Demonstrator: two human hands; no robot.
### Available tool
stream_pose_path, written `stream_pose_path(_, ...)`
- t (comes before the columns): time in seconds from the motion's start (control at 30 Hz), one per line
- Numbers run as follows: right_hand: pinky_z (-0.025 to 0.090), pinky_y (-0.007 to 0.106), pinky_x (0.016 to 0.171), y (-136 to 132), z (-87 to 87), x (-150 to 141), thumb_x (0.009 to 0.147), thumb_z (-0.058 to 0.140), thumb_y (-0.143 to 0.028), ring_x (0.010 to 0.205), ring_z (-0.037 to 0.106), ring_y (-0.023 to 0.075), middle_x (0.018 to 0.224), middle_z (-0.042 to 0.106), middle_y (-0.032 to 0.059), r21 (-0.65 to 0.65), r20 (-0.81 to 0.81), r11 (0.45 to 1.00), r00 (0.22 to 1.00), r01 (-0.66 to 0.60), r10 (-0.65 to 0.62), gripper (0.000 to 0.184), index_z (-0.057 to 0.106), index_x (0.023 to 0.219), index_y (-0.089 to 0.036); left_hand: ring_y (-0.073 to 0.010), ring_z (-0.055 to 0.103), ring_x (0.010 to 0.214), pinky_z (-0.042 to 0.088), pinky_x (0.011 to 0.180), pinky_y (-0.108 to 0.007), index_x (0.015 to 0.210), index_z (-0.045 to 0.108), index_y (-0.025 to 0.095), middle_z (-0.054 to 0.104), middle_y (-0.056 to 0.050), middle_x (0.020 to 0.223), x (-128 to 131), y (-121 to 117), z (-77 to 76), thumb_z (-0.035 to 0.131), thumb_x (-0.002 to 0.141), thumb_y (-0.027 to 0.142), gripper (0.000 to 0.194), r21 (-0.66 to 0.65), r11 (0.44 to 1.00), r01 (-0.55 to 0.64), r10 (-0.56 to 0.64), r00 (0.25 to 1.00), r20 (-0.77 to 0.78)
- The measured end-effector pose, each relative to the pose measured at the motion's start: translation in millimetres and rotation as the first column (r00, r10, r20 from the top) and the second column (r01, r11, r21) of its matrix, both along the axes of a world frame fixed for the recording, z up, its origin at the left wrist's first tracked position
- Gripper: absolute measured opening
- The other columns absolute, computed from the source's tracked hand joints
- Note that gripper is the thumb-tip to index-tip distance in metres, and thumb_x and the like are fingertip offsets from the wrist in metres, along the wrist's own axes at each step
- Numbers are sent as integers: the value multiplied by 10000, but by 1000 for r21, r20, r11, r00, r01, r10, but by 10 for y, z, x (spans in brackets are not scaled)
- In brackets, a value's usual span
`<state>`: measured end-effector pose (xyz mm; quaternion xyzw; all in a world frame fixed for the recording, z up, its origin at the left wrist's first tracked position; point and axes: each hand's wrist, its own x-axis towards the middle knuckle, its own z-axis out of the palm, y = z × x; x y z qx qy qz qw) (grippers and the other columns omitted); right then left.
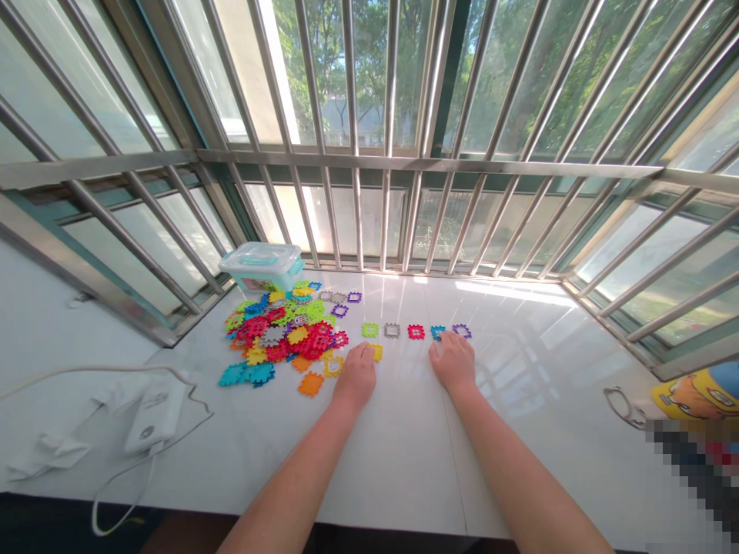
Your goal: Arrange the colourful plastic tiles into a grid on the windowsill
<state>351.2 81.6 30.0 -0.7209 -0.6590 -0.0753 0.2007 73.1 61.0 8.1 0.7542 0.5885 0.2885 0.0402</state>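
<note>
My left hand [358,375] is closed on a yellow square tile [376,352] with notched edges, low over the white tabletop. My right hand [453,360] rests with its fingers at a blue tile [437,332]; whether it grips the tile is hidden. A spaced row also has a green tile [370,330], a grey tile [392,330], a red tile [416,332] and a purple tile [462,331]. Left of my left hand lies a pile of colourful notched tiles [274,336], with an orange tile [311,384] at its near edge.
A lidded clear plastic box [262,264] stands behind the pile. A white power strip [155,415] with cables and crumpled tissue [49,454] lie at the left. A yellow patterned cup or bottle [687,398] is at the right. Metal window bars [386,163] border the far edge.
</note>
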Motion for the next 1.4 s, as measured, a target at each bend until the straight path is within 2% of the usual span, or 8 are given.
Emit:
stream_pose_path(0.13, 179, 546, 1251, 25, -5, -12, 1022, 414, -439, 1474, 374, 320, 1598, 465, 201, -44, -22, 976, 976, 214, -215, 564, 542, 1471, -122, -253, 549, 1339, 465, 1162, -441, 1261, 648, 190, 633, -135, 1394, 3, -1, -1, 426, 1025, 147, 327, -1, 1000, 1, -1, 1000, 10)
stream_pose_path(0.27, 138, 646, 1247, 56, -25, -15, 1014, 395, -466, 1479, 346, 344, 1581, 466, 224, -103, -62, 933, 934, 345, -352, 614, 518, 1491, -98, -250, 550, 1344, 462, 1166, -439, 1265, 648, 194, 633, -128, 1400, 2, -5, 8, 430, 1028, 151, 325, -11, 1000, -3, 3, 1000, 13)
stream_pose_path(0.53, 129, 692, 1224, 29, 10, -34, 1002, 413, -437, 1442, 371, 383, 1533, 488, 248, -80, -88, 933, 930, 350, -356, 587, 540, 1474, -113, -256, 562, 1329, 474, 1156, -449, 1256, 658, 186, 648, -138, 1381, 0, -1, 8, 450, 1015, 136, 323, 0, 1000, -2, 2, 1000, 22)
stream_pose_path(0.7, 111, 538, 1282, -11, 48, -47, 1013, 434, -364, 1475, 382, 299, 1547, 543, 144, -18, -12, 1000, 1000, -5, 5, 505, 571, 1470, -200, -257, 574, 1325, 466, 1170, -448, 1252, 663, 192, 651, -141, 1367, -2, 10, -4, 463, 1007, 130, 323, 14, 1000, 5, -6, 1000, 26)
stream_pose_path(0.77, 95, 535, 1283, -17, 54, -49, 1016, 435, -340, 1459, 409, 292, 1495, 599, 126, -27, -11, 998, 999, -49, 49, 458, 623, 1416, -221, -260, 576, 1326, 463, 1174, -457, 1252, 663, 200, 652, -140, 1366, -1, 10, 4, 465, 1000, 124, 329, 13, 1000, 7, -8, 1000, 30)
stream_pose_path(0.9, 63, 604, 1267, -9, 47, -46, 1017, 441, -334, 1409, 456, 314, 1418, 649, 135, -44, -8, 999, 1000, -3, 2, 416, 675, 1343, -224, -263, 574, 1332, 468, 1171, -468, 1260, 660, 211, 652, -136, 1373, -4, 6, 8, 462, 993, 116, 346, 8, 1000, 12, -12, 999, 32)
stream_pose_path(1.1, 109, 563, 1277, -3, 31, -40, 1027, 420, -375, 1399, 459, 289, 1451, 610, 144, -36, -3, 999, 1000, 8, -8, 433, 657, 1348, -206, -258, 564, 1327, 464, 1172, -461, 1271, 644, 194, 634, -136, 1385, -13, 10, -20, 453, 985, 109, 354, 20, 1000, 9, -10, 1000, 11)
stream_pose_path(1.4, 76, 684, 1246, 12, 26, -49, 1030, 355, -436, 1466, 352, 349, 1546, 485, 234, -118, -37, 950, 955, 288, -294, 569, 556, 1453, -112, -279, 546, 1346, 471, 1148, -486, 1289, 641, 203, 629, -146, 1393, 12, -13, 30, 423, 980, 93, 394, -1, 999, -44, 44, 999, 18)
